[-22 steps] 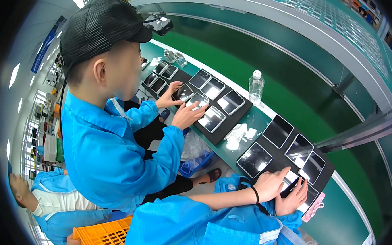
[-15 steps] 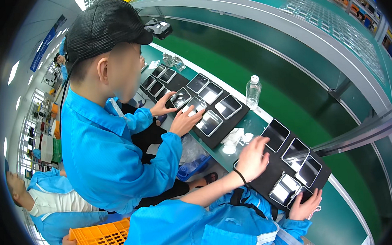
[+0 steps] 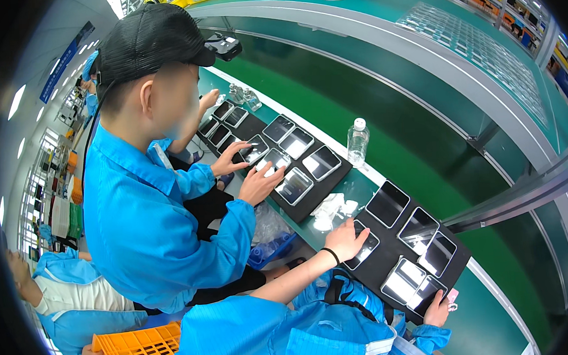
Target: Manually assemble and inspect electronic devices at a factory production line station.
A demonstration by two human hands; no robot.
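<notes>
My left hand (image 3: 348, 241) lies with its fingers stretched over a dark-screened smartphone (image 3: 367, 253) on the left edge of a black mat (image 3: 390, 238). Down at the mat's near right corner, my right hand (image 3: 437, 311) has its fingers curled on the edge of another smartphone (image 3: 425, 298). That phone lies against a smartphone with a bright reflection (image 3: 403, 279). A small pink and white piece (image 3: 453, 300) shows beside my right hand; whether I hold it cannot be made out. Farther up the mat are several more smartphones (image 3: 388, 204).
Left of me a co-worker in a blue jacket (image 3: 152, 229) touches phones on a second black mat (image 3: 302, 209). Crumpled white wipes (image 3: 331, 211) lie between the mats. A clear bottle (image 3: 358, 143) stands at the bench's far edge. An orange crate (image 3: 136, 352) is at lower left.
My left hand has come down leftward onto a smartphone at the mat's left edge. My right hand has drawn back from over the near phone to its edge. The view has shifted slightly.
</notes>
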